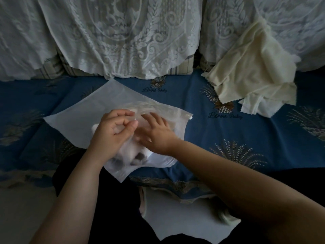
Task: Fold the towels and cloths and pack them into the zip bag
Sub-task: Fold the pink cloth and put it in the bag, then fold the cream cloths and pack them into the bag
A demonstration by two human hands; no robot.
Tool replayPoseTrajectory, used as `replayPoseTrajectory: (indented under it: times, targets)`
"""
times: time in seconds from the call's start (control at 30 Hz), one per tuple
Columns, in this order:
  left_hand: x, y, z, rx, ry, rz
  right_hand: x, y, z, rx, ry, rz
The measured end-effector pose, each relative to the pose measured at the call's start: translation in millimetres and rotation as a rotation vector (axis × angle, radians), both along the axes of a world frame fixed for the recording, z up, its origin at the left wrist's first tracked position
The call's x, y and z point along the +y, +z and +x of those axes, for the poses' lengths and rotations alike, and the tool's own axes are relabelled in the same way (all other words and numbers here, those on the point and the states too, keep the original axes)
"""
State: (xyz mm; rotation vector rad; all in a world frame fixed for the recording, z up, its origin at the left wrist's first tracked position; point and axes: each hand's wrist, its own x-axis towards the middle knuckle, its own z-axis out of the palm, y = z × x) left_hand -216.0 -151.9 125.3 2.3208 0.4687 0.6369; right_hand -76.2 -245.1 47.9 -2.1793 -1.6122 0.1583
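A frosted, translucent zip bag (84, 110) lies on the blue sofa seat in front of me. A white cloth with dark patches (133, 155) shows blurred through its near part. My left hand (114, 127) rests on top of the bag, thumb and fingers pinched on its plastic. My right hand (154, 131) lies flat beside it, fingers spread and pointing toward the bag's zip edge (186, 118). A cream cloth (253, 67) lies crumpled at the back right, with a thin white cloth (255, 106) under its lower edge.
White lace covers (123, 37) hang over the sofa back cushions. The blue patterned seat cover (246, 138) has a lace-trimmed front edge (175, 185). My dark-clothed legs (114, 199) are below, with pale floor (184, 219) between them.
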Motion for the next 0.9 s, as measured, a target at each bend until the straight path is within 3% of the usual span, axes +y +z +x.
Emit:
replayPoseTrajectory:
  times: [0.1, 0.17, 0.33, 0.47, 0.6, 0.73, 0.83, 0.9]
  targets:
    - [-5, -12, 10, 0.090, -0.104, -0.039, -52, -25, 0, 0.187, -0.016, 0.106]
    - [-8, -19, 20, 0.114, -0.117, 0.039, -82, -38, 3, 0.237, -0.076, 0.148]
    - [-34, -31, 57, 0.274, -0.213, 0.173, -127, -43, 42, 0.425, -0.527, 0.085]
    - [-66, -25, 108, 0.281, -0.271, 0.261, -148, -35, 108, 0.382, -0.788, 0.127]
    - [-94, -17, 152, 0.265, -0.311, 0.269, -167, -32, 188, 0.339, -0.948, -0.084]
    - [-106, -27, 170, 0.312, -0.321, 0.181, -175, -36, 238, 0.478, -0.973, -0.202]
    - [-105, -35, 176, 0.334, -0.304, 0.129, -175, -35, 257, 0.355, -0.909, -0.378]
    - [-103, -38, 178, 0.336, -0.292, 0.105, -176, -36, 261, 0.308, -0.961, -0.287]
